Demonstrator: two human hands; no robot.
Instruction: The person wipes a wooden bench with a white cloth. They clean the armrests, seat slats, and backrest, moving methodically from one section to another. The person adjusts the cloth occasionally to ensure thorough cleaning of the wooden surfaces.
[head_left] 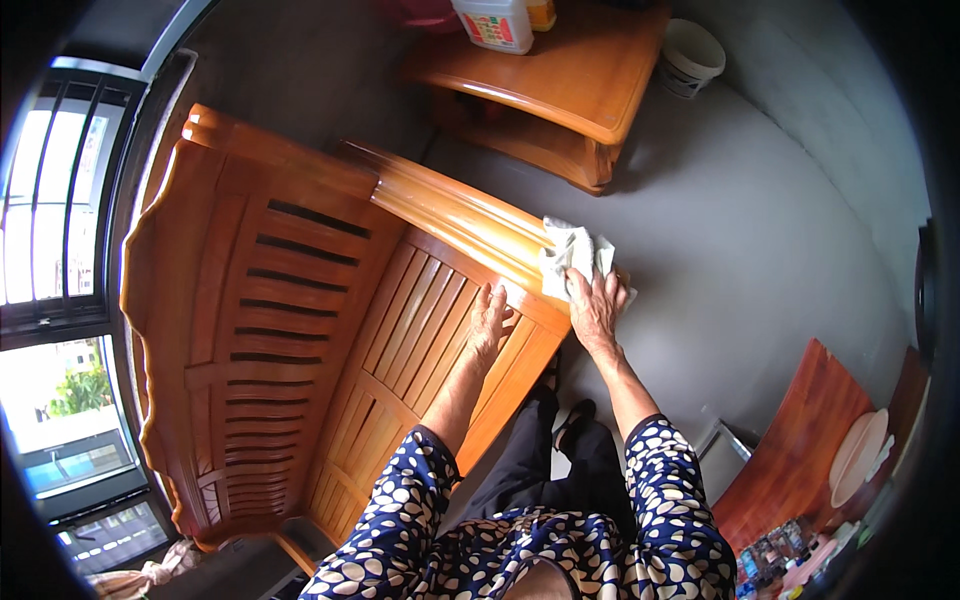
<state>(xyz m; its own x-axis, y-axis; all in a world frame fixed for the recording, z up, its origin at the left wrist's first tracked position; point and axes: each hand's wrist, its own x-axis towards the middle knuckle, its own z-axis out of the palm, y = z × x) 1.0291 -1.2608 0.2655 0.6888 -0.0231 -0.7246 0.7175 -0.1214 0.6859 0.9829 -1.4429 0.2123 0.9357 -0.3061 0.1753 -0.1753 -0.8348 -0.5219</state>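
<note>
My right hand (pixel 597 312) is closed over a crumpled white cloth (pixel 568 248). The cloth lies against the front end of the glossy armrest (pixel 455 222) of a wooden bench. Over the slatted seat (pixel 405 312), near the same end, hovers my left hand (pixel 487 322), its fingers apart and holding nothing. Whether it touches the wood I cannot tell. To the left rises the bench's tall backrest (pixel 215 360), with dark gaps between its slats and a wavy top edge.
Beyond the armrest stands a low wooden table (pixel 550 75) carrying a white plastic jug (pixel 495 25). A white bucket (pixel 692 58) sits on the grey floor beside it. Barred windows (pixel 60 200) line the left wall. At lower right, a reddish wooden surface (pixel 790 440) holds a round pinkish lid-like object (pixel 857 457).
</note>
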